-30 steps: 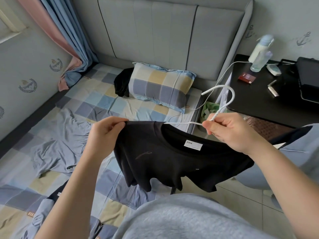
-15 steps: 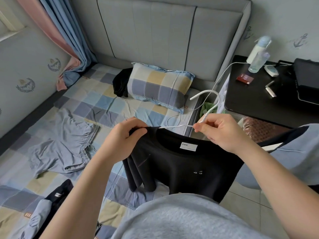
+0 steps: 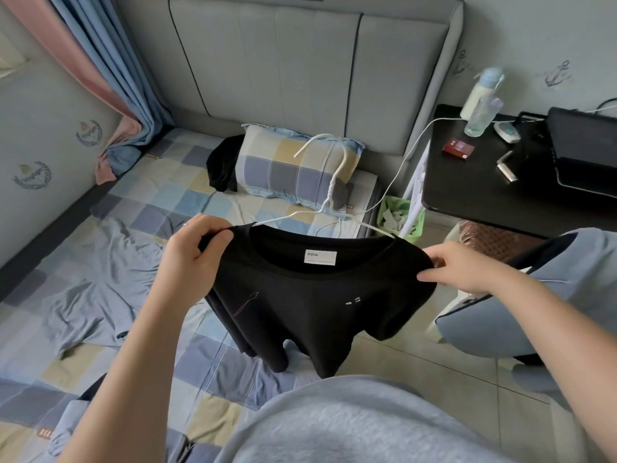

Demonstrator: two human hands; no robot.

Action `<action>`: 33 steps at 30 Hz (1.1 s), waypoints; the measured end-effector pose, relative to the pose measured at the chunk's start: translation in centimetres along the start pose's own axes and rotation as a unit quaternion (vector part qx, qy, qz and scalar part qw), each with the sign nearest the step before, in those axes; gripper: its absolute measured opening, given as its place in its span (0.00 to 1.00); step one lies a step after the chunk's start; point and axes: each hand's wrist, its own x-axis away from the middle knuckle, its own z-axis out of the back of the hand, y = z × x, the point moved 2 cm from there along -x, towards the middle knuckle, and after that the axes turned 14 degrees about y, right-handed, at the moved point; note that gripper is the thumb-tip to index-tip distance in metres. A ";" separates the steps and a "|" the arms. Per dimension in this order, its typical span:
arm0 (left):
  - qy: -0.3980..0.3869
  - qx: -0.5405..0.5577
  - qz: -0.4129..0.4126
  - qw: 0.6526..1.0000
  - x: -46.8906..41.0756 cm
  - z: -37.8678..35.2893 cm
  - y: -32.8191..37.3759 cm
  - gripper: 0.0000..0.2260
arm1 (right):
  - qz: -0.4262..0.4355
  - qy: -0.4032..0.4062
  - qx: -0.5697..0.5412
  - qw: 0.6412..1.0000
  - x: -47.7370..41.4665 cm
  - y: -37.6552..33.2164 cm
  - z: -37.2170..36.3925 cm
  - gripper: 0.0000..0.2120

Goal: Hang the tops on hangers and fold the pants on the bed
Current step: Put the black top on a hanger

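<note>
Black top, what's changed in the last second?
The right hand let go of the hanger and moved out to pinch the top at its shoulder; the hanger now sits centred in the collar. The left hand still grips the other shoulder; the pants lie unmoved.

Checked bed (image 3: 167, 202): pillow (image 3: 287, 172), grey pants (image 3: 93, 295), perhaps a top (image 3: 222, 165).

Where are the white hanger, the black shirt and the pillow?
white hanger (image 3: 330, 192), head view, on its twisted neck below the hook.
black shirt (image 3: 310, 305), head view, on the cloth below the collar label.
pillow (image 3: 280, 168), head view, on its checked cover.
</note>
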 end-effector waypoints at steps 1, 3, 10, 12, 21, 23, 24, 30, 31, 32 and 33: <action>0.001 0.001 0.001 1.000 0.0 0.1 -0.2 0.06 | 0.002 0.019 0.021 1.000 -0.1 0.1 0.0 0.12; 0.001 -0.003 -0.002 1.000 0.0 0.3 -0.4 0.07 | 0.005 0.084 0.041 0.996 -0.4 0.2 -0.1 0.14; 0.001 -0.044 0.005 0.999 -0.1 1.2 -1.6 0.07 | 0.018 0.277 -0.112 0.954 -0.4 -1.1 0.5 0.07; 0.002 -0.045 0.004 0.999 0.0 1.2 -1.6 0.07 | 0.036 0.280 -0.130 0.951 0.0 -1.8 0.7 0.05; -0.002 0.099 0.042 0.994 0.4 -0.1 -1.1 0.11 | 0.049 0.267 -0.193 0.943 3.9 -2.2 0.9 0.06; -0.025 0.114 0.031 0.993 0.2 -1.1 -0.4 0.11 | 0.054 0.273 -0.195 0.940 5.4 -2.1 0.9 0.07; -0.042 0.119 0.023 0.992 0.0 -1.8 0.1 0.09 | 0.054 0.279 -0.188 0.940 6.1 -2.1 0.8 0.08; -0.151 0.144 -0.035 0.977 -0.5 -8.0 3.7 0.08 | 0.000 0.339 -0.076 0.938 12.5 0.7 0.8 0.08; -0.170 0.147 -0.046 0.973 -0.4 -9.3 4.5 0.10 | -0.013 0.352 -0.065 0.934 14.0 1.3 0.8 0.07; -0.191 0.151 -0.055 0.968 -0.1 -10.7 5.5 0.12 | -0.029 0.368 -0.056 0.928 15.5 2.1 1.0 0.06; -0.210 0.155 -0.066 0.963 0.2 -12.1 6.4 0.14 | -0.050 0.383 -0.044 0.921 17.1 2.9 1.1 0.05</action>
